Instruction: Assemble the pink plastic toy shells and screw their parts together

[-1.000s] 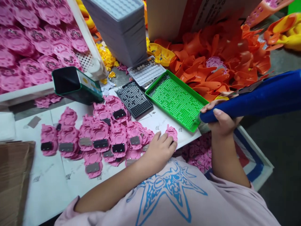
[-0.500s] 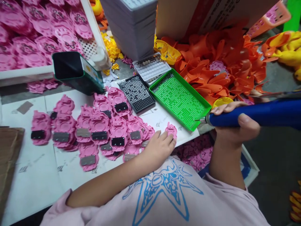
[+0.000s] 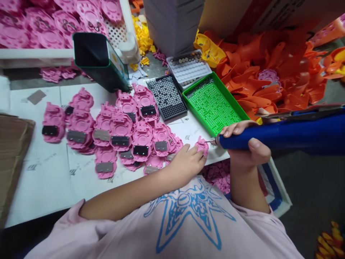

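Observation:
My right hand [image 3: 246, 144] is wrapped round a blue electric screwdriver [image 3: 285, 133], held almost level. Its thin bit points left and reaches over a small pink plastic housing [image 3: 202, 144] near the table's front edge. Whether the tip touches the housing I cannot tell. My left hand [image 3: 188, 162] holds that housing against the table, its fingers covering the near left part. Just behind lies a green tray [image 3: 244, 116] with a perforated plate and small screws. Left of it is a black perforated screw tray [image 3: 172, 117].
Many pink housings [image 3: 121, 126] with black or grey plates are piled left of my hands. Behind stand a dark green bin [image 3: 114, 79], a white crate [image 3: 129, 39] of pink parts and a tray of round discs [image 3: 198, 73]. Orange parts [image 3: 248, 79] heap at the back right.
My right hand has brought the screwdriver left, from over the green tray to the pink housing. The left hand stays on the housing. The whole view has shifted a little.

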Action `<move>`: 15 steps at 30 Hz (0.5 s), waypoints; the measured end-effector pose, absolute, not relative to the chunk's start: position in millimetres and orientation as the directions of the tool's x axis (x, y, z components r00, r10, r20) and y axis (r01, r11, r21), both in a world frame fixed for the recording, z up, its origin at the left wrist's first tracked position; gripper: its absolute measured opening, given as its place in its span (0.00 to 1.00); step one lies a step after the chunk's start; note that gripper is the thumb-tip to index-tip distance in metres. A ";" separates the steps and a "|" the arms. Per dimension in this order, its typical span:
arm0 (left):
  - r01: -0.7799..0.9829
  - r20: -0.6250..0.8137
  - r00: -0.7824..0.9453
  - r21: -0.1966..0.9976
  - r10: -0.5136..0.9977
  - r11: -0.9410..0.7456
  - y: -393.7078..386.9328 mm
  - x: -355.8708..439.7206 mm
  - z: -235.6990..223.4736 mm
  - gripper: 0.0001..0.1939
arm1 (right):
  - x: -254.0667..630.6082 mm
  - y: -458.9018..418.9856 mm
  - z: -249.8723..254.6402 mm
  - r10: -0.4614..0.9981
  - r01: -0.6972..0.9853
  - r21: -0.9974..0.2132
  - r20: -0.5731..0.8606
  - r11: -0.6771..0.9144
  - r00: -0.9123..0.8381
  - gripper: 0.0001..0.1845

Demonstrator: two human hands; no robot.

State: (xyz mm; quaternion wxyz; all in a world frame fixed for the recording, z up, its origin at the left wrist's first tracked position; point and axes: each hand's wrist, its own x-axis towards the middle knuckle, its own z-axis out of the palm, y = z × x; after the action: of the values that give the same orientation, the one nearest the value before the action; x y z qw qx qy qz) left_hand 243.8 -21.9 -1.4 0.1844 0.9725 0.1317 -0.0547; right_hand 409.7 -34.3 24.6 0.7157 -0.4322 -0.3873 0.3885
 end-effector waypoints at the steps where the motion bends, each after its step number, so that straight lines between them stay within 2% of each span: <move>1: 0.277 -0.155 0.959 0.348 0.236 -0.896 -21.9 243.6 -1.4 0.17 | 408.3 -33.0 22.3 0.895 -0.230 -0.920 0.209 0.316 0.395 0.11; 9: 0.274 -0.150 0.961 0.375 0.234 -0.886 -20.9 243.2 -2.4 0.16 | 401.2 -31.7 17.6 0.909 -0.253 -0.922 0.185 0.292 0.374 0.10; 15: 0.286 -0.134 0.958 0.376 0.254 -0.881 -20.6 244.1 -6.9 0.16 | 403.9 -32.4 16.6 0.913 -0.211 -0.939 0.182 0.272 0.364 0.11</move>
State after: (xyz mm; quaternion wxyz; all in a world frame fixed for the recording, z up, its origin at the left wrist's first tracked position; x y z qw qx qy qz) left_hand 244.1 -20.6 -6.9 0.1996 0.9691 0.1393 -0.0402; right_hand 403.9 -32.4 16.6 0.6941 -0.4475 -0.3925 0.4049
